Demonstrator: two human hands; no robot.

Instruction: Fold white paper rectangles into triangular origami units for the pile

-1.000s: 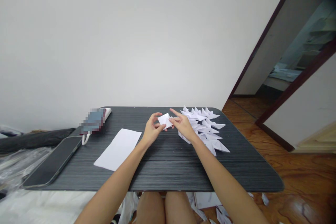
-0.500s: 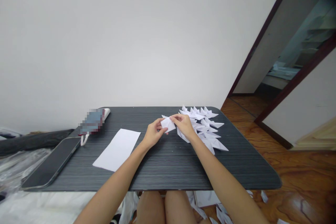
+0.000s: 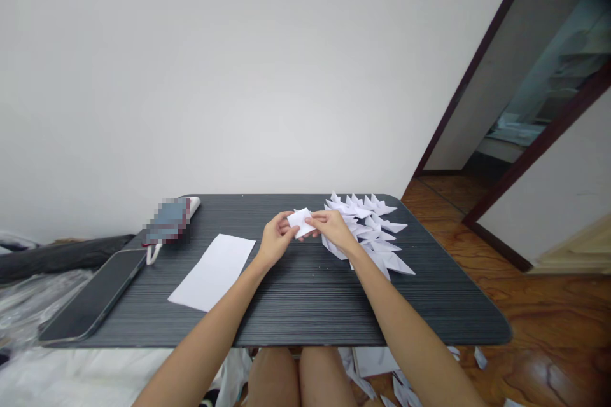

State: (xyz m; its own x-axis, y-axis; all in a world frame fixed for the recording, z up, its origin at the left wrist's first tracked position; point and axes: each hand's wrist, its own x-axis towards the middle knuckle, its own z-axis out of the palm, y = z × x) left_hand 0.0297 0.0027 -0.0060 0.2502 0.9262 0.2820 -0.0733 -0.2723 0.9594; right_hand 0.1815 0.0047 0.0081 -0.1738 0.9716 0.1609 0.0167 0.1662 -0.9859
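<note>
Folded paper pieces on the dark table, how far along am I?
The cluster of pointed folded pieces at the right looks done. The left hand and right hand hold a small folded white paper. The flat white sheet at the left looks unfolded. How many remain can't be told.

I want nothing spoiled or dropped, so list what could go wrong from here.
The right hand and its forearm are close beside the folded pile; a sideways move might shift or crush some points.
The phone lies at the near left edge of the table, so a bump could tip it off.
The left forearm passes close by the flat sheet and might drag or crease it.
</note>
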